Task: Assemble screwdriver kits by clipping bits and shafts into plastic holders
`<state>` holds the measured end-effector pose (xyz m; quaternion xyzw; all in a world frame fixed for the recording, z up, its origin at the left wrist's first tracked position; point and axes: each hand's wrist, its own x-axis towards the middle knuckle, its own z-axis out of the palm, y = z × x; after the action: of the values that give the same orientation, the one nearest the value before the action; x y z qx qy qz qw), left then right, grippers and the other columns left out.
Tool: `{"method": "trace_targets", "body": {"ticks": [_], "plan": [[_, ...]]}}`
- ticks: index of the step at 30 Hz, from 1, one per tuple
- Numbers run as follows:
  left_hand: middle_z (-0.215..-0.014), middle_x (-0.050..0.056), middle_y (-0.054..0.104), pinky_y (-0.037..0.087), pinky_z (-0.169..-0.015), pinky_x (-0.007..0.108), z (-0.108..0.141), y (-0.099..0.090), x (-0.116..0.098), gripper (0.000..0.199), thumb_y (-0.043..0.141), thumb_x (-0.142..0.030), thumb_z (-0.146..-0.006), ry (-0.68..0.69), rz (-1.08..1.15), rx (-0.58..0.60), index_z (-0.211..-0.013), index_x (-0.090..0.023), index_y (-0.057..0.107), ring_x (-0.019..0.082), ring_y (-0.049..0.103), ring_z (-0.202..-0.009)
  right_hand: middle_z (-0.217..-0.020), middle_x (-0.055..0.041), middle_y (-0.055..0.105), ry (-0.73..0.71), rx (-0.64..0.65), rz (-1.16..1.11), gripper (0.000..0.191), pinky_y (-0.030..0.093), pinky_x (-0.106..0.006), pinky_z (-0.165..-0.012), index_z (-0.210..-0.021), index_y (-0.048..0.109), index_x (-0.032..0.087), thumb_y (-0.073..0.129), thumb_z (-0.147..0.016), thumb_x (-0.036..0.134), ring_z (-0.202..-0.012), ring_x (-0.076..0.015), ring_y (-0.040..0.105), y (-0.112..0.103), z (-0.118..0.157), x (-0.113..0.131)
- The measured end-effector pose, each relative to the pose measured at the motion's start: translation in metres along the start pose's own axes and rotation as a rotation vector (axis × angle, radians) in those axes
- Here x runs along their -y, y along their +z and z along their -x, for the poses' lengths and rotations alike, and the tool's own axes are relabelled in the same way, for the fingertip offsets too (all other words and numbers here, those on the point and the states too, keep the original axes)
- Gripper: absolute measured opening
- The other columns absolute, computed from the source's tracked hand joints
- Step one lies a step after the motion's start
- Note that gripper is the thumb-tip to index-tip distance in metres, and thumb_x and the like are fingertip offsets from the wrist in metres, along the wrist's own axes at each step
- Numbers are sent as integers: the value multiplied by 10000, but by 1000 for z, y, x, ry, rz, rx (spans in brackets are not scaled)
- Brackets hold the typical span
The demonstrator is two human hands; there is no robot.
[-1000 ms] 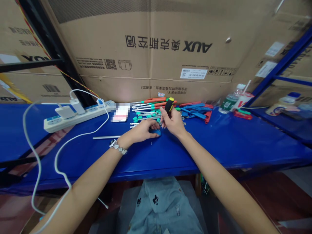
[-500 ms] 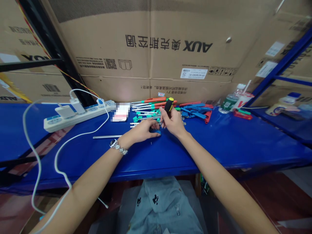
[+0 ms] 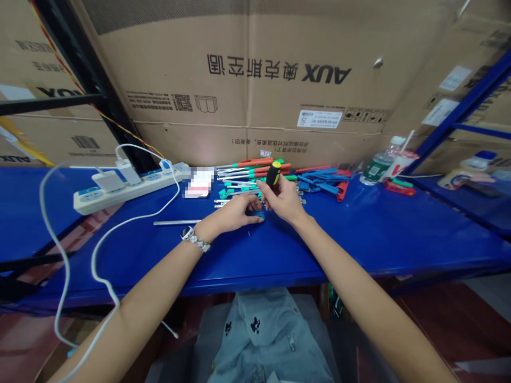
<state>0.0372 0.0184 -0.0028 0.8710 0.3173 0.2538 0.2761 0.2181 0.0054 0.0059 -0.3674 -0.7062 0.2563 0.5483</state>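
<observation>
Head view: right hand (image 3: 283, 201) wraps a screwdriver (image 3: 274, 174), tip hidden; left hand (image 3: 235, 210) pinches a blue piece (image 3: 261, 215) at the table (image 3: 255, 260). Work looks under way, unfinished; a tiny pin (image 3: 249, 233) lies loose.

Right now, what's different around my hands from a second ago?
The black-and-yellow handle in your right hand has tipped slightly to the left. Nothing was visibly taken hold of or let go. Your left hand still holds the small blue piece; the metal rod stayed put.
</observation>
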Motion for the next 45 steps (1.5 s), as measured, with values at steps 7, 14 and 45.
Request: {"method": "trace_targets", "body": {"ticks": [7,14,45], "plan": [[-951,75,703,504,-794,355,0,-1,0,261,733,-358,-819,15,-39,17,-999,-171,702,215,639,-852,-615,21,566,13,-13,36,389,457,-314,-503,-878,552,257,720,-852,608,-551,-182,565,1,1,-2],[-965,81,724,518,-778,349,0,0,0,281,740,-359,-818,13,-64,12,-1031,-178,715,219,655,-855,-591,25,522,15,-73,15,427,441,-314,-486,-799,502,262,763,-813,600,-558,-181,546,3,-1,-2],[-1020,83,788,570,-790,326,-37,-25,-46,293,654,-426,-958,182,359,-467,-1086,-189,770,208,722,-895,-871,-48,705,111,188,-129,392,478,-310,-472,-921,615,219,713,-837,590,-509,-137,575,-15,-9,15]]}}
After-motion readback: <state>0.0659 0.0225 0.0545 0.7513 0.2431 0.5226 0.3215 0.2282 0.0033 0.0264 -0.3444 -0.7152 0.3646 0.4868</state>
